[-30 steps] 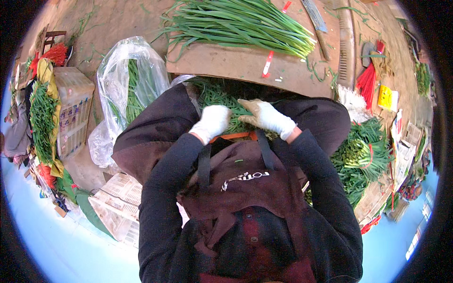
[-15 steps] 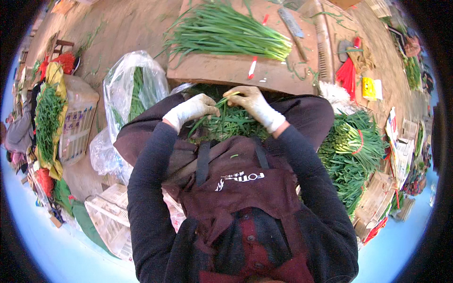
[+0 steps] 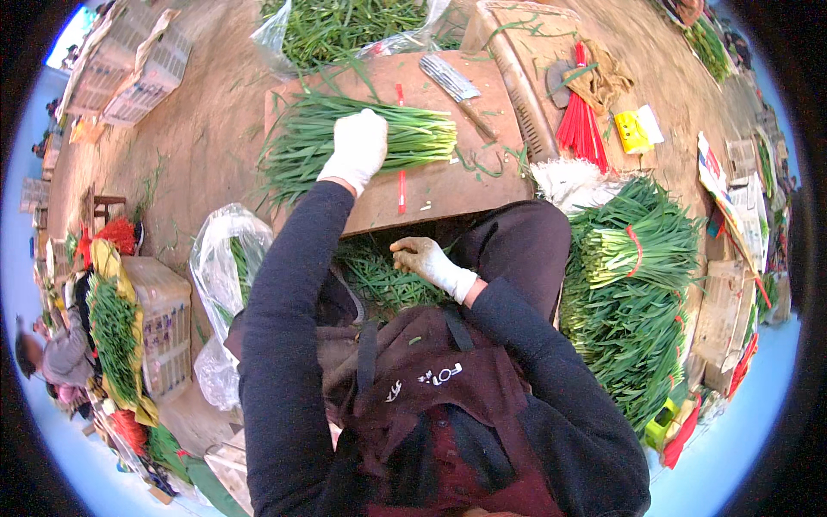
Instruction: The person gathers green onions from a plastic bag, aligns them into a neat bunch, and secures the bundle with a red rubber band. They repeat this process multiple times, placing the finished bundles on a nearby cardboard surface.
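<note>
The left hand (image 3: 360,142) lies over a bundle of green stalks (image 3: 412,136), fingers bent, tips hidden, so whether they grip any cannot be told. The bundle stretches from the left edge of the brown surface (image 3: 487,177) toward its right edge; a knife (image 3: 457,90) lies by the far right corner. Beyond the near edge, the right hand (image 3: 428,261), fingers loosely curled, half open and visibly unladen, is over loose greens (image 3: 379,280).

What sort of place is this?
Probably a vegetable sorting or packing area: long green leaves on a low board, a red-banded bundle, and a plastic crate.
</note>
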Available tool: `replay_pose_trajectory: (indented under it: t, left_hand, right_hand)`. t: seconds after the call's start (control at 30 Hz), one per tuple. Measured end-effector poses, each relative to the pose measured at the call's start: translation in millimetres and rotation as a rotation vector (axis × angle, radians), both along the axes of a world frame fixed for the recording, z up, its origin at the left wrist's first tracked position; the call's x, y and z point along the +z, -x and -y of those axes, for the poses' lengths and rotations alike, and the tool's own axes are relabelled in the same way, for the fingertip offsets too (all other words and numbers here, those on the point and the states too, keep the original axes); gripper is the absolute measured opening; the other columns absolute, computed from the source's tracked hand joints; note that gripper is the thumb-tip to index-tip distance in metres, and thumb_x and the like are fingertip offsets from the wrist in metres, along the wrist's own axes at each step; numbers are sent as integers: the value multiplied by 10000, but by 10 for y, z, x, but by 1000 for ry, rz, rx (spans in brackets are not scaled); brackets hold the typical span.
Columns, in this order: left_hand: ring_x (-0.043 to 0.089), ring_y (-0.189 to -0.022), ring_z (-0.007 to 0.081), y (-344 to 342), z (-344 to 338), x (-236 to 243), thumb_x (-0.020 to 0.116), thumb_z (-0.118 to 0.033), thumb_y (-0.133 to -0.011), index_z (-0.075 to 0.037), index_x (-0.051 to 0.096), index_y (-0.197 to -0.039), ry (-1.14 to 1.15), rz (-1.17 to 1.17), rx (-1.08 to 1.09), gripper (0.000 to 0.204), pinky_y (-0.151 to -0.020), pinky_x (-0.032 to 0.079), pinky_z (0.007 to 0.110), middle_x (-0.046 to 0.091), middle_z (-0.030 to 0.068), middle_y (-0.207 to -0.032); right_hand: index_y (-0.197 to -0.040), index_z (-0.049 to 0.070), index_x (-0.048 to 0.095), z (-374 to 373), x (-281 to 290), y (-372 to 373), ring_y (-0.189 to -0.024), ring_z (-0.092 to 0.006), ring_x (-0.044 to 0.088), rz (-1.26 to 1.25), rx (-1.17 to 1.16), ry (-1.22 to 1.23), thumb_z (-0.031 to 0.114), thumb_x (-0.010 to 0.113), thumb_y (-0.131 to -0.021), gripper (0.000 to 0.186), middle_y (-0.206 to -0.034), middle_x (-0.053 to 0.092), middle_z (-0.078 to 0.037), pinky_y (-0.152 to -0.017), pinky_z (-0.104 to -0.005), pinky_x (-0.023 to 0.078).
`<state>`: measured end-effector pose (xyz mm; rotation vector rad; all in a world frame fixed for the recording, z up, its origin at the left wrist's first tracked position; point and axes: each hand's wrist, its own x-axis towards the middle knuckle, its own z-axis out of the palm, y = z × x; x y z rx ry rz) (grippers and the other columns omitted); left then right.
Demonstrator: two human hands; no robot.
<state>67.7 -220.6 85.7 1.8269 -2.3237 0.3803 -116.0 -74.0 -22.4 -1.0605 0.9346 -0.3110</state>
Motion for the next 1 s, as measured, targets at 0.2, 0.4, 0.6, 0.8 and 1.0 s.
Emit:
replay_pose_trajectory:
  t: [0.2,0.4,0.6,0.8,1.0]
  left_hand:
    - [661,-752,327,313,173,-323,657,-243,-809,-76,658,-844,-166,-115,2,170,-649,523,440,641,139,-818]
    - [658,-817,331,221,-82,-25,667,-277,-847,-89,654,-983,-33,-312,71,232,-694,536,414,650,139,-935]
    - [662,-804,342,-363,-1249,6,659,-230,-864,-60,683,-1011,-127,-636,168,226,-709,527,399,663,162,-903]
    - [624,-888,334,-682,-2610,-316,651,-264,-847,-44,695,-960,-494,-592,324,251,-805,482,426,677,144,-890]
    - [634,-886,338,-888,-3026,-324,654,-254,-866,-23,688,-984,-374,-714,626,262,-810,489,427,679,154,-903]
  right_hand:
    - [-1163,-52,590,134,-45,-6,-714,-108,603,-54,23,-4,82,569,-932,268,-812,651,-54,-642,-245,506]
    - [-1116,-1,647,26,-205,-16,-807,-222,672,-255,350,446,181,619,-894,289,-887,700,-153,-736,-338,541]
    - [-1098,105,651,-58,-623,-136,-994,-362,624,-625,661,754,265,633,-813,327,-1042,663,-176,-839,-456,504]
    - [-1353,231,540,-371,-1096,-577,-1270,-367,447,-697,1338,997,265,697,-789,587,-1336,516,-127,-1024,-531,374]
    - [-1474,247,394,-459,-1642,-616,-1454,-384,198,-747,1747,950,287,599,-881,628,-1584,237,-112,-1110,-620,243]
